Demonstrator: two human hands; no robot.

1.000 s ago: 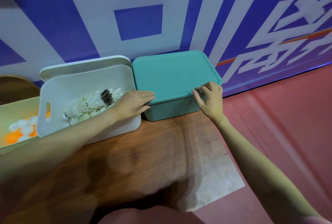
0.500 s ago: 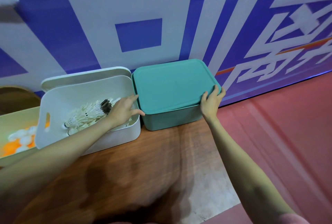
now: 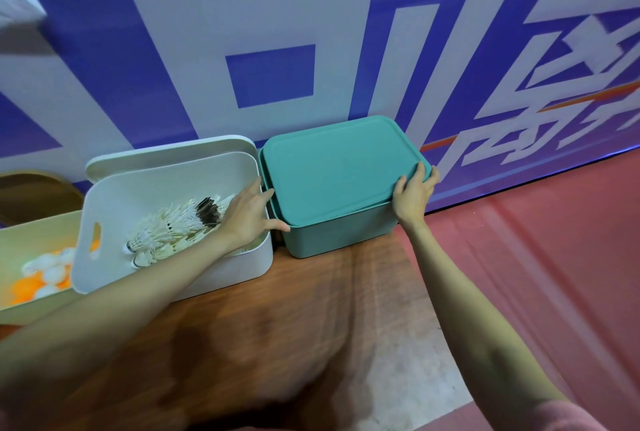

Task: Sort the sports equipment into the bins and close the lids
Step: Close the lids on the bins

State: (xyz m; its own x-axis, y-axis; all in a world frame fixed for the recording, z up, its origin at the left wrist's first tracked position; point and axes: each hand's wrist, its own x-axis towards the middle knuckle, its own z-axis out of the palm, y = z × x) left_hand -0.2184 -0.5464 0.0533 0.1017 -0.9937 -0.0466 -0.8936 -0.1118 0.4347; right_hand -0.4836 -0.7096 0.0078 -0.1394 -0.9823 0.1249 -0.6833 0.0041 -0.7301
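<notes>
A teal bin [image 3: 332, 236] stands against the wall with its teal lid [image 3: 332, 167] lying on top, slightly askew. My left hand [image 3: 247, 214] holds the lid's front left corner, thumb at the front edge and fingers along the left side. My right hand [image 3: 414, 193] grips the lid's front right corner. Left of it, an open white bin [image 3: 239, 271] holds several white shuttlecocks [image 3: 173, 230]. Its white lid [image 3: 166, 152] leans against the wall behind it. At the far left an open beige bin [image 3: 31, 233] holds white and orange balls [image 3: 41, 275].
The bins stand in a row on a brown wooden surface [image 3: 277, 326] against a blue and white banner wall [image 3: 242, 32]. Red floor [image 3: 554, 257] lies to the right. A round wooden object [image 3: 38, 191] sits behind the beige bin.
Both hands slid from the lid's front edge outward to its front corners. The camera moved closer to the bins.
</notes>
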